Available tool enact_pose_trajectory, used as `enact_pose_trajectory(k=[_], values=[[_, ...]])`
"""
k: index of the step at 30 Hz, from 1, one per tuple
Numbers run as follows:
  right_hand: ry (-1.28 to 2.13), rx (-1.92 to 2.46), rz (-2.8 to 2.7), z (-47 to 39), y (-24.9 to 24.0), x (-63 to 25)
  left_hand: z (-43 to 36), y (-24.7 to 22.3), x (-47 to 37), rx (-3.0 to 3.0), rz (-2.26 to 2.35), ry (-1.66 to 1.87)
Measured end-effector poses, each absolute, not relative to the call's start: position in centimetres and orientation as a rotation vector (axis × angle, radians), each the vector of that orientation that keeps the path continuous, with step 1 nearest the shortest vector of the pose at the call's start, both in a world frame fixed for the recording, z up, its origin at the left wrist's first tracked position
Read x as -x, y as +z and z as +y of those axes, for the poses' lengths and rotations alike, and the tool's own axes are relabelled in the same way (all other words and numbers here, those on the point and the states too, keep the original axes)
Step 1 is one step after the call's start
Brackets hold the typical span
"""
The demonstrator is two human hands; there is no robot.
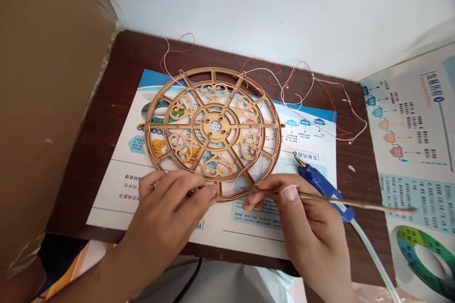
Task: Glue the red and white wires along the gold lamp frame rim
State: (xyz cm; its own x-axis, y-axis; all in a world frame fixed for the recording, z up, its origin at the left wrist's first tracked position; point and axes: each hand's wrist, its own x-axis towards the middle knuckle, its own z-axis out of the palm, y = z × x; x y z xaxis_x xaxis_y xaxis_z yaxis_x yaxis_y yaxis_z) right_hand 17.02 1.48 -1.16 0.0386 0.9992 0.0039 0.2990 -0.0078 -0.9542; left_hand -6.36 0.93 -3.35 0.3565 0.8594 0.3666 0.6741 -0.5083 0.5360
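Note:
A round wooden wheel frame (195, 150), with scroll cut-outs and spokes, lies flat on a printed sheet. Thin red and white wires (260, 125) run along its rings and trail off the far side. My left hand (174, 208) rests on the near rim, its thumb and fingers pressed together there; whatever they grip is hidden. Held between thumb and fingers of my right hand (302, 213) are slim copper-coloured tweezers (334, 197), their tip at the near right rim. Just beyond that hand lies a blue glue gun (318, 181), metal nozzle pointing away.
The printed sheet (117, 180) covers part of the dark brown table (106, 104). Loose wire ends (350, 139) spread at the back right. A translucent glue stick or tube (373, 255) leaves the glue gun's rear. A white wall (249, 4) and brown board (46, 80) border the table.

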Motion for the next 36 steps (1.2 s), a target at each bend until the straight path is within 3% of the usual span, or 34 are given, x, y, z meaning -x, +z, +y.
enact_pose_trajectory(k=[5,11,22,30,36], values=[[1.407,1.293,-1.087,1.0,-0.8,-16.0,0.8,-2.7,5.7,-2.117,1.347,0.963],[1.597,1.176,-0.970,0.0,-0.6,-15.8,0.8,-1.6,4.5,-2.036,1.217,1.053],[1.290,1.298,-1.340,-1.4,-0.1,-16.3,-1.1,-1.6,4.1,-1.969,1.247,0.981],[1.120,1.479,-1.201,-4.1,-1.6,-15.9,-1.9,-2.7,2.6,-2.125,1.319,1.041],[1.186,1.462,-0.911,-5.2,-2.7,-15.2,-1.7,-2.6,1.5,-2.208,1.378,1.108]])
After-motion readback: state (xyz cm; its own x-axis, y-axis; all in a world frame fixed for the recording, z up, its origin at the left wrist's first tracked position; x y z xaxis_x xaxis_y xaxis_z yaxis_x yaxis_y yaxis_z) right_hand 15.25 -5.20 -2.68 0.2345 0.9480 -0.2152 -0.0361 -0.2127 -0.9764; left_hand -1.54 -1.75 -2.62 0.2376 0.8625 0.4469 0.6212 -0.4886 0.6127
